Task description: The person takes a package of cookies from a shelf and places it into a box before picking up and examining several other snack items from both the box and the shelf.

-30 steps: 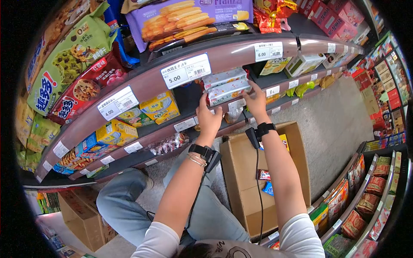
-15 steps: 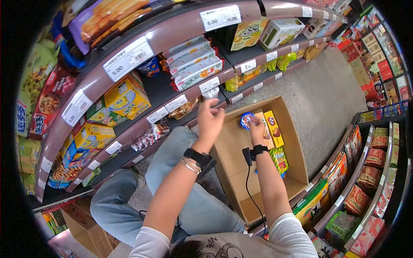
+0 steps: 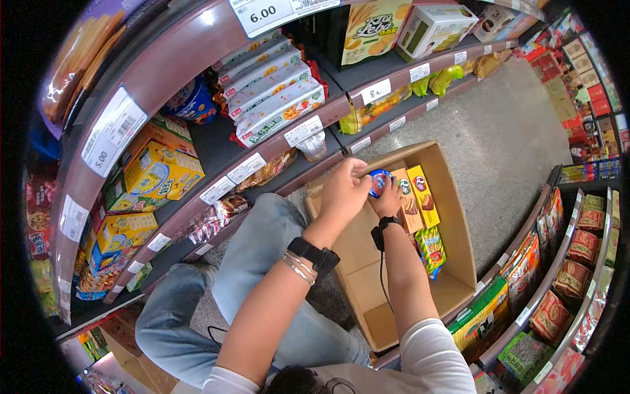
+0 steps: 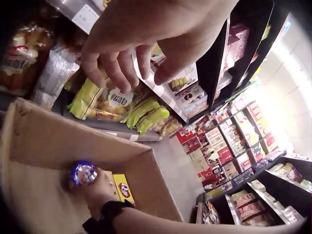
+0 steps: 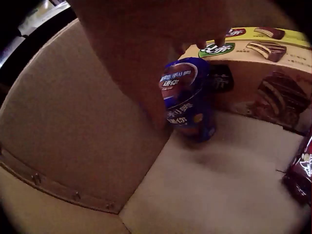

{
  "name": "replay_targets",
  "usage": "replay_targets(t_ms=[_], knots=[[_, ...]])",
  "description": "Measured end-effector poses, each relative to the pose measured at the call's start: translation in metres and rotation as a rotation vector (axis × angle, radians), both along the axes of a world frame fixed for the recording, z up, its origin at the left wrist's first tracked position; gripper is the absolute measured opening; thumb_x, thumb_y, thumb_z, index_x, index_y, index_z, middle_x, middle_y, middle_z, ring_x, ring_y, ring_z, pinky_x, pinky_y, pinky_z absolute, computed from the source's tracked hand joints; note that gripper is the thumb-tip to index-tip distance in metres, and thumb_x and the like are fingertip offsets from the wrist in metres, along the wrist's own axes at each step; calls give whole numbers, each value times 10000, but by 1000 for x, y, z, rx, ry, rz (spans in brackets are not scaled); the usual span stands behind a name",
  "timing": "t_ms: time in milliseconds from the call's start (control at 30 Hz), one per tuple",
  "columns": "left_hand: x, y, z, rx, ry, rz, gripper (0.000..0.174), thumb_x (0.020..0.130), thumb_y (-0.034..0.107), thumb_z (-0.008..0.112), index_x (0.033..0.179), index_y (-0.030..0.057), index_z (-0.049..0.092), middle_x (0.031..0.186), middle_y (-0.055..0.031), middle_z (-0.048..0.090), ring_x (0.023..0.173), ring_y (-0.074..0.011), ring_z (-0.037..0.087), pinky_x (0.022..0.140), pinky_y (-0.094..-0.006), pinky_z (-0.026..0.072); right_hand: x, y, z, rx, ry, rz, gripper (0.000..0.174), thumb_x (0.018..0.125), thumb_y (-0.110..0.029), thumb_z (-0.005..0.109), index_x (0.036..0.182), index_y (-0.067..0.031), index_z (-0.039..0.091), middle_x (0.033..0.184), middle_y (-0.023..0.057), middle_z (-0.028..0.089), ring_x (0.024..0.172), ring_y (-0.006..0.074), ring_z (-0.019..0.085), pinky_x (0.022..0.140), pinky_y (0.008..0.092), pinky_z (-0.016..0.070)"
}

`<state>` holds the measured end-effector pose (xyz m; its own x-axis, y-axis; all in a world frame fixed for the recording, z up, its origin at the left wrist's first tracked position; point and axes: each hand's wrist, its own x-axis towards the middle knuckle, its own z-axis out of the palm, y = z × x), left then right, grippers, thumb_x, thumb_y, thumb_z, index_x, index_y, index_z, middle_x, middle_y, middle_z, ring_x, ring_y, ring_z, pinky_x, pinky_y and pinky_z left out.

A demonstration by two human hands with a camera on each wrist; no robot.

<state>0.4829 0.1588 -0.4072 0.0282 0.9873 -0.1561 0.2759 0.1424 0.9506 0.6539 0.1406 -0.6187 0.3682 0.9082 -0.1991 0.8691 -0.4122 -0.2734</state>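
Observation:
Inside the cardboard box (image 3: 367, 279), my right hand (image 3: 388, 201) grips a small blue snack cup (image 3: 378, 182) near the far wall. In the right wrist view the cup (image 5: 187, 100) stands upright close over the box floor, beside two wafer cake boxes, one tan (image 3: 408, 205) and one yellow (image 3: 423, 197). My left hand (image 3: 344, 195) hovers over the box's left edge, fingers loosely bent with nothing in them, as the left wrist view shows. A green striped snack bag (image 3: 431, 251) lies lower in the box.
On the shelf to the left, white biscuit packets (image 3: 279, 108) lie in a row beside a blue tub (image 3: 193, 102) and yellow boxes (image 3: 163, 176). Another shelf (image 3: 518, 335) of bagged snacks curves along the right. The person's knee (image 3: 266, 226) borders the box.
Both hands have left the white biscuit packets on the shelf. My right hand went down into the box to the blue cup; my left hand moved right, over the box. The view shifted too.

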Motion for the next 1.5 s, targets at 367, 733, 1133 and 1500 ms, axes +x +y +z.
replay_targets(t_ms=[367, 733, 1133, 1500], knots=[[-5, 6, 23, 50, -24, -97, 243, 827, 126, 643, 1030, 7, 581, 982, -118, 656, 838, -199, 650, 754, -311, 515, 0, 22, -20, -34, -132, 212, 763, 699, -323, 724, 1349, -122, 379, 1332, 147, 433, 1306, 351, 297, 1060, 597, 157], [-34, -13, -11, -31, -28, -238, 302, 841, 170, 661, 1095, 32, 575, 1023, -84, 646, 854, -151, 626, 762, -299, 506, 21, -64, 90, 230, 748, 190, 791, 637, -193, 804, 1295, 47, 437, 1223, 187, 523, 1135, 267, 512, 981, 360, 407], [-73, -121, 63, -507, -790, -563, 659, 906, 399, 576, 1400, 40, 325, 1297, -97, 501, 1162, -174, 520, 958, -317, 441, -51, -129, 303, 371, 1425, 234, 594, 812, -115, 655, 1333, 26, 407, 1357, 177, 445, 1268, 259, 435, 1059, 370, 337], [-109, -142, 54, -293, -984, -183, 563, 959, 341, 496, 1422, 88, 298, 1356, -76, 446, 1219, -164, 466, 998, -309, 408, -127, -140, 277, 546, 1271, 96, 746, 914, -202, 578, 1474, -55, 109, 1463, 212, 267, 1319, 269, 325, 1073, 358, 289]])
